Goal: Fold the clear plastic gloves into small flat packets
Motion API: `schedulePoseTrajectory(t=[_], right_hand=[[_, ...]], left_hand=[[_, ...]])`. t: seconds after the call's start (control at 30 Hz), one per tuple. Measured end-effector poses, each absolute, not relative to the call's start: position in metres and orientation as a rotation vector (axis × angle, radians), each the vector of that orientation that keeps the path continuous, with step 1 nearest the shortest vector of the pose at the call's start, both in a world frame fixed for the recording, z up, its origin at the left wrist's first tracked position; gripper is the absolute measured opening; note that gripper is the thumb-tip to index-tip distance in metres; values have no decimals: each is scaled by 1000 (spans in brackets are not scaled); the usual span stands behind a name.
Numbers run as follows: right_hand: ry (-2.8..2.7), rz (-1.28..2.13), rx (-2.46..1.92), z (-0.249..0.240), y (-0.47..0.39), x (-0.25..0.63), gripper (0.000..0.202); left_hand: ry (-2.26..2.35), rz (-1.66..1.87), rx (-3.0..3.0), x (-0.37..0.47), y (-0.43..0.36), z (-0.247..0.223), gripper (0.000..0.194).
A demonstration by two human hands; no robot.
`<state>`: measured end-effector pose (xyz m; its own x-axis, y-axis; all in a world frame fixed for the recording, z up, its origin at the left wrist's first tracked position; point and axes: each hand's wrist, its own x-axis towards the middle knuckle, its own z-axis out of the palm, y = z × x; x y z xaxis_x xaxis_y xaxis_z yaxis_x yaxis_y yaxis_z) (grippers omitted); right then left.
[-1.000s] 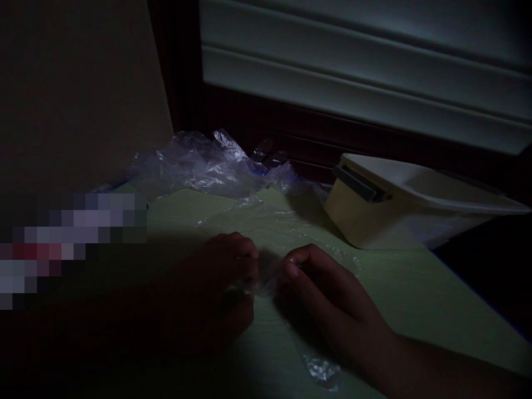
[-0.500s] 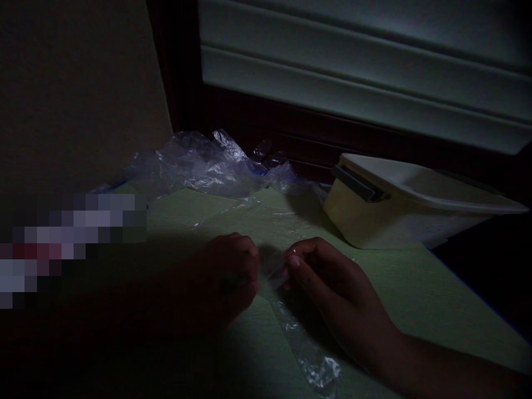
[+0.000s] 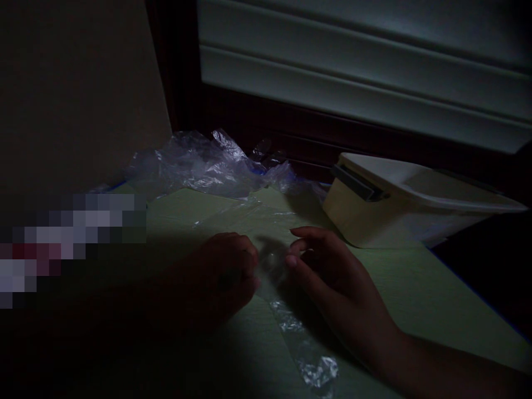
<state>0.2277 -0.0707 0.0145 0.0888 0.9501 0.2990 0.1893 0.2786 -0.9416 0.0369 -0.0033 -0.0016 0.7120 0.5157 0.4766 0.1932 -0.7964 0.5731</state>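
The scene is very dark. A clear plastic strip (image 3: pixel 301 346) lies on the pale green mat (image 3: pixel 415 299), running from between my hands down toward me. My left hand (image 3: pixel 226 274) is curled in shadow, its fingertips pinching the strip's upper end. My right hand (image 3: pixel 328 277) is just right of it, thumb and forefinger holding the same thin film, the other fingers loosely spread. The film between my hands is hard to make out.
A crumpled heap of clear plastic (image 3: pixel 203 163) lies at the mat's far edge by the wall. A cream lidded container (image 3: pixel 374 213) stands at the right rear. Dark window frame and light slats rise behind. A blurred patch covers the left side.
My right hand has lifted a little and its fingers have spread apart. More of the plastic strip now lies stretched out toward me. My left hand has hardly moved.
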Motion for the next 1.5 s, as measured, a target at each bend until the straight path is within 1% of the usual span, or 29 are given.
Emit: schedulePoseTrajectory(t=[0.17, 0.33, 0.53, 0.67, 0.8, 0.97, 1.03, 1.17, 1.5], right_hand=[[-1504, 546, -1225, 11, -73, 231, 30], [-1603, 281, -1195, 10, -73, 233, 30], [-1748, 170, -1147, 13, -78, 233, 31], [-1869, 186, -1107, 15, -82, 236, 27], [-2006, 218, -1064, 17, -80, 237, 23], [-2108, 245, -1145, 18, -72, 238, 17], [-2151, 292, -1220, 17, -68, 239, 16], [-2177, 371, -1317, 17, -63, 239, 16], [-2121, 405, -1282, 19, -67, 237, 13]], left_hand=[[579, 930, 2478, 39, -2, -4, 15], [703, 934, 2507, 38, 0, -7, 8], [670, 990, 2719, 33, 2, -15, 11], [657, 1001, 2780, 32, 0, -11, 12], [672, 972, 2898, 33, -7, 2, 4], [599, 848, 3090, 35, -18, 11, 20], [599, 786, 3075, 36, -19, 11, 22], [604, 667, 2998, 37, -15, 10, 18], [772, 612, 2890, 34, -21, 6, 20]])
